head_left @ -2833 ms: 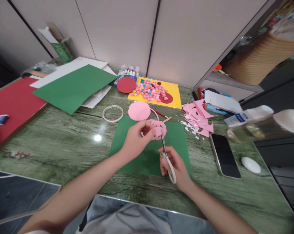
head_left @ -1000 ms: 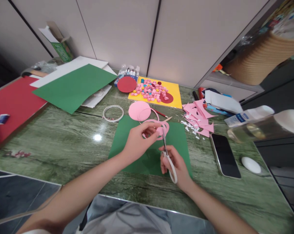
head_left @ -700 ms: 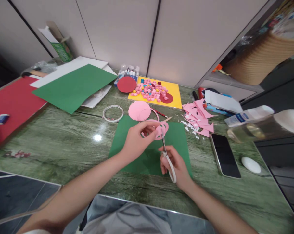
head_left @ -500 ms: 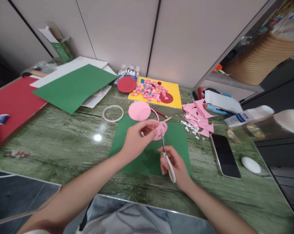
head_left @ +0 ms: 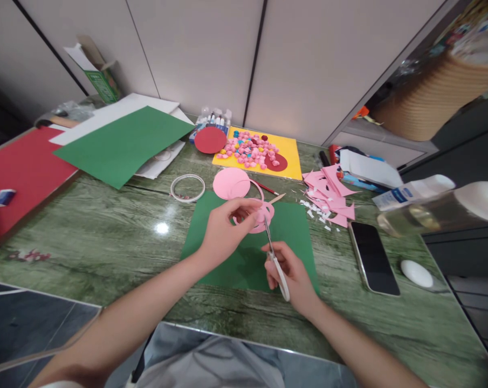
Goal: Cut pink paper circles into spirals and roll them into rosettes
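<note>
Pinched in my left hand (head_left: 226, 226) is a small pink paper piece with a curling strip (head_left: 267, 214); its hidden part lies behind my fingers. My right hand (head_left: 288, 272) is closed around white-handled scissors (head_left: 281, 277), whose blades meet the pink paper beside my left fingertips. Both hands are over a green paper sheet (head_left: 247, 272) on the table. Just beyond them lie pink paper circles (head_left: 231, 183), a red pencil (head_left: 270, 187) and a roll of white tape (head_left: 187, 188).
Pink paper scraps (head_left: 328, 194) and white bits lie at the right, near a phone (head_left: 374, 258) and a white oval object (head_left: 416, 273). At the back, a yellow sheet (head_left: 289, 148) bears many small pink rolls. Coloured sheets (head_left: 126, 143) cover the left. A clear bottle (head_left: 438, 211) stands right.
My left hand has shifted slightly with the pink paper, and the scissors have followed it a little to the left. The scissor handles have drawn closer together. Everything else stays put.
</note>
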`<state>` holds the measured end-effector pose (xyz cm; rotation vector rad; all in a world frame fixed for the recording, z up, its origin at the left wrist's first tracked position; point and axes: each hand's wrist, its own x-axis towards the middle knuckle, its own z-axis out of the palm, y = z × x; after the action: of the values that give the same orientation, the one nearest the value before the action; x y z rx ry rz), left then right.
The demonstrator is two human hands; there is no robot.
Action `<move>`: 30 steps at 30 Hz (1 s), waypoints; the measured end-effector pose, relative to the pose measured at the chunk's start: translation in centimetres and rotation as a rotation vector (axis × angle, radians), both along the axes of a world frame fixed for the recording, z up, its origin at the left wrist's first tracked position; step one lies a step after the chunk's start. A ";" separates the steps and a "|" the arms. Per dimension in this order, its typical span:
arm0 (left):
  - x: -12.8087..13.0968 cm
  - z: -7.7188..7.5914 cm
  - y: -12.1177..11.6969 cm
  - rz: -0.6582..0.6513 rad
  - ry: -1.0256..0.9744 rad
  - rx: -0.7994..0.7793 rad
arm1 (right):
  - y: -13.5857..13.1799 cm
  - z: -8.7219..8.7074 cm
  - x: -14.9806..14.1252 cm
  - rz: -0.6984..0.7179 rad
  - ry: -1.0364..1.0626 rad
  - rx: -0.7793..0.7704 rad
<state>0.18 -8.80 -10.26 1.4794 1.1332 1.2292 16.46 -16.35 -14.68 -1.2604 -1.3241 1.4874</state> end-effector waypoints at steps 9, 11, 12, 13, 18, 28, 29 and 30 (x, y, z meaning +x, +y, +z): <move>-0.1 -0.2 0.2 0.003 0.019 -0.006 | 0.1 0.0 -0.1 0.003 -0.017 -0.016; -0.1 -0.3 0.2 0.006 0.022 -0.001 | 0.2 0.1 -0.1 0.009 -0.022 -0.017; -0.1 -0.4 0.3 0.005 0.020 0.000 | 0.2 0.2 0.0 0.014 -0.024 -0.010; -0.1 -0.3 0.3 0.005 0.017 -0.001 | 0.2 0.3 0.0 0.020 -0.028 -0.002; -0.2 -0.3 0.8 0.002 -0.059 -0.073 | 0.4 2.3 0.5 0.082 -0.228 0.073; 0.3 -3.6 2.4 -0.095 -0.223 -0.333 | -0.5 2.8 5.0 -0.070 -0.916 0.299; 0.5 -3.9 2.4 -0.107 -0.188 -0.317 | -0.9 2.1 5.4 -0.113 -0.993 0.316; 0.6 -4.1 2.3 -0.123 -0.168 -0.309 | -1.3 1.4 5.7 -0.155 -1.056 0.321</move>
<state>0.82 -6.52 -14.35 1.1734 1.0497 1.0210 22.15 -17.62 -13.33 -1.9517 -1.9324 0.3955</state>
